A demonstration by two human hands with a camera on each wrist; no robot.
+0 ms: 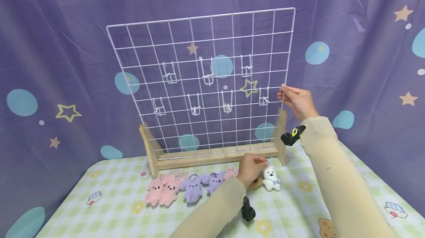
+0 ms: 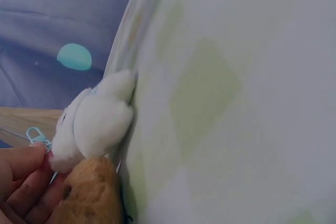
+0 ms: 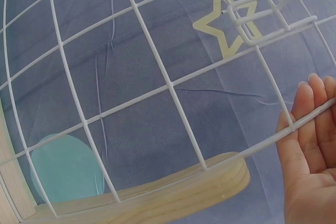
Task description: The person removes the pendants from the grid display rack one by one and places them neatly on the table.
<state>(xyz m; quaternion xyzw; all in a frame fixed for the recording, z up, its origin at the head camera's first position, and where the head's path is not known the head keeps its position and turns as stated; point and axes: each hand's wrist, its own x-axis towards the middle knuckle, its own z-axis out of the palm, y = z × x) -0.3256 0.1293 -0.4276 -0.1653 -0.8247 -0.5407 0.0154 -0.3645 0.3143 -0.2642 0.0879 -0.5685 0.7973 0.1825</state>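
A small white plush bear keychain (image 1: 272, 183) with a blue bow stands at the right end of a row of plush toys. My left hand (image 1: 250, 168) pinches it at the top, by its light blue clasp (image 2: 34, 136). Below that hand is a brown plush toy (image 2: 92, 195), mostly hidden by it in the head view. My right hand (image 1: 301, 102) grips the right edge of a white wire grid panel (image 1: 233, 37), its fingers behind the edge wire in the right wrist view.
The panel stands in a wooden base (image 1: 216, 157) with two upright ends. Several white hooks (image 1: 208, 79) hang on it in two rows. Pink plush toys (image 1: 170, 190) and purple plush toys (image 1: 192, 190) lie before the base on the checked tablecloth (image 1: 116, 208). A patterned curtain (image 1: 66, 64) hangs behind.
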